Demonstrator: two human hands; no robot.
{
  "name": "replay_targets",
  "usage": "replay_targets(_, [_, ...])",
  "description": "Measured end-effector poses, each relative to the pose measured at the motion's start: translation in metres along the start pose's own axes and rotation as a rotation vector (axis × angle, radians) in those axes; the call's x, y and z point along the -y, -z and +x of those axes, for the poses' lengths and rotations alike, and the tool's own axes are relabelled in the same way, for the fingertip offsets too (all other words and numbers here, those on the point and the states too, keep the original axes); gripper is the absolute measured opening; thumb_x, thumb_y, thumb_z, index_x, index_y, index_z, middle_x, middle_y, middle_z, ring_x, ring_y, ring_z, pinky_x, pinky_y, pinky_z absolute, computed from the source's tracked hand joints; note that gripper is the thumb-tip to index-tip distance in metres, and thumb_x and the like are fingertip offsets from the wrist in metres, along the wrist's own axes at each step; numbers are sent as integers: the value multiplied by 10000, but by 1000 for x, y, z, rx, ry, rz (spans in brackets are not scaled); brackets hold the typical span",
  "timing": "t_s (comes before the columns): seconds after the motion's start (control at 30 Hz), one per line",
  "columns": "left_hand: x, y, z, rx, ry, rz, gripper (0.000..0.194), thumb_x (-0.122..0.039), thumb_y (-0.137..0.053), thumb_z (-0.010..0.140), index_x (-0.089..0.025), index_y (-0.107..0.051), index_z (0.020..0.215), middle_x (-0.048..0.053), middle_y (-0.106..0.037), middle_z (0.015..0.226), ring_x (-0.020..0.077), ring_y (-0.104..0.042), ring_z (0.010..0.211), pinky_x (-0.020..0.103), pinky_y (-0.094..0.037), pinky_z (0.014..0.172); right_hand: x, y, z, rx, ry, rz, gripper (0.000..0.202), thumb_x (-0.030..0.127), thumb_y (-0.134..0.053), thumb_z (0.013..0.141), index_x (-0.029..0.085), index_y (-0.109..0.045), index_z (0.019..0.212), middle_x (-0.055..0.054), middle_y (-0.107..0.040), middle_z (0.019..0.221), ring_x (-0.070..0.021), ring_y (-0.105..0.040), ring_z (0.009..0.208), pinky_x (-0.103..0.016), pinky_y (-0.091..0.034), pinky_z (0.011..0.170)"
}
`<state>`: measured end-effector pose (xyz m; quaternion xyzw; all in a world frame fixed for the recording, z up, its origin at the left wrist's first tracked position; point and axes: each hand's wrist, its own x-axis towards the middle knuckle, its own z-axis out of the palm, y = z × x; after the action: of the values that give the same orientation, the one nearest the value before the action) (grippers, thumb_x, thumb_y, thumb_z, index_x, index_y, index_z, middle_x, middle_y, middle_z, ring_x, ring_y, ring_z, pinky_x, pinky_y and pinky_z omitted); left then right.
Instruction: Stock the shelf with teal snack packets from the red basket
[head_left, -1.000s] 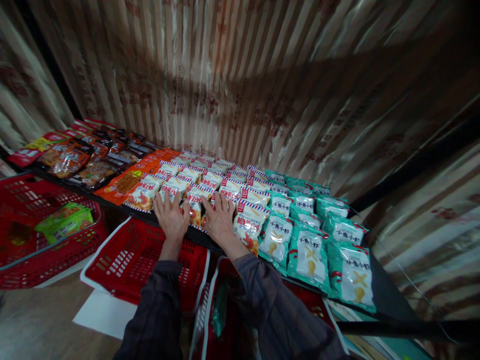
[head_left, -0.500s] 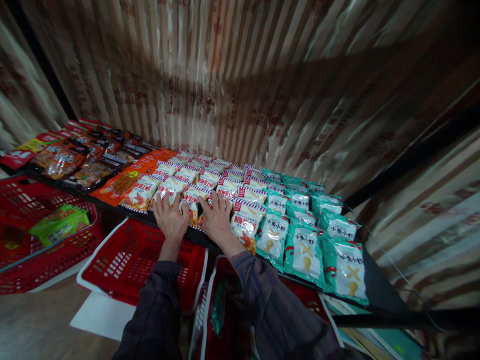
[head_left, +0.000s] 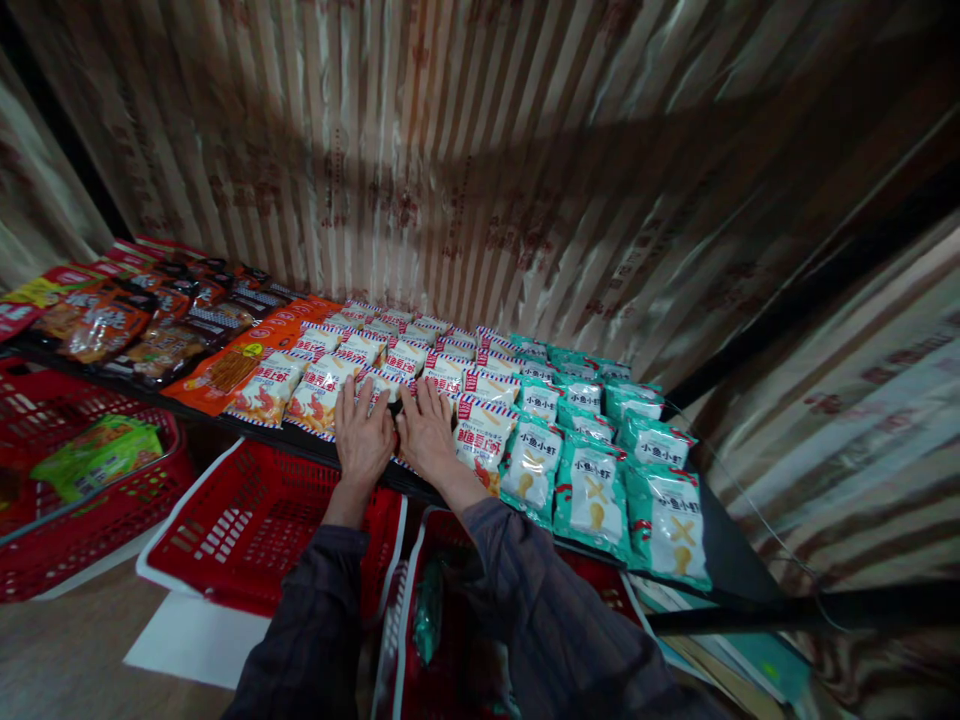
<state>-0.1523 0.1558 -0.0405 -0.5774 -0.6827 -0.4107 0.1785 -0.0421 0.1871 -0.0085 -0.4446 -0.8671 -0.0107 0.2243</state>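
Observation:
My left hand (head_left: 363, 436) lies with its fingers stretched out over a white snack bag in the front row of the black shelf (head_left: 311, 441). Close beside it, my right hand (head_left: 427, 428) rests flat on the neighbouring bags, its fingers also extended. Both hands cover much of the bags beneath them. To the left of my hands is an uncovered white snack bag (head_left: 324, 392) with a red and blue striped edge; another such snack bag (head_left: 482, 440) sits to the right. Rows of these bags run back toward the wall.
Green snack bags (head_left: 592, 490) fill the shelf's right part. Orange bags (head_left: 225, 372) and brown packets (head_left: 111, 325) lie on the left. Below stand red baskets (head_left: 262, 510), one holding a green packet (head_left: 101, 455). Striped sheeting (head_left: 420, 130) hangs behind, beside a dark post (head_left: 795, 290).
My left hand has moved right, closer to my right hand, and off the bag on its left. The right hand stays on nearly the same bags. The view has shifted slightly.

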Motion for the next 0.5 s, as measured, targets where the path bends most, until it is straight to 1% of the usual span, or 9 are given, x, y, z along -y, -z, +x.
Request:
replay_targets(0.07, [0,0,0,4,-3,2,357,-222,-439,860,-171,-609,1170,122,-501,1360,302,-200,1401,531,-253,1099,1,8,-4,-38,32,1,465,266,-388,927,169,-406,1382,-152,-280,1505,-266,-162,1415,-469,-184,1109])
replay_targets(0.17, [-1,3,1,-12,3,-9,354,-234,-460,855,-183,-605,1174,121,-499,1361,295,-196,1404,536,-251,1100,0,22,-14,-151,44,-1,468,250,-380,924,183,-398,1387,-123,-248,1523,-253,-130,1423,-478,-183,1115])
replay_targets(0.23, [-5,5,1,-34,-1,-24,340,-246,-477,850,-206,-612,1160,104,-491,1372,291,-195,1405,546,-246,1099,-3,31,-25,-231,-3,-5,474,240,-371,920,178,-391,1390,-119,-220,1532,-257,-104,1427,-496,-184,1113])
replay_targets(0.3, [-11,7,1,-51,-26,-48,329,-248,-474,853,-213,-618,1147,93,-495,1370,286,-209,1401,544,-252,1097,-6,36,-37,-280,-68,-15,475,235,-363,918,172,-391,1388,-123,-188,1540,-264,-86,1429,-513,-189,1106])
replay_targets(0.4, [-25,7,-3,-54,-75,-100,331,-231,-448,863,-182,-616,1145,99,-539,1323,262,-268,1382,485,-309,1084,-10,38,-56,-316,-154,-48,472,246,-363,919,158,-399,1381,-138,-168,1542,-275,-74,1429,-517,-200,1098])
replay_targets(0.5, [-41,6,-10,-4,-116,-142,343,-225,-429,870,-162,-604,1157,111,-545,1314,248,-319,1359,442,-353,1062,-14,34,-71,-320,-184,-84,477,260,-358,925,158,-390,1390,-147,-166,1540,-282,-87,1424,-510,-208,1093])
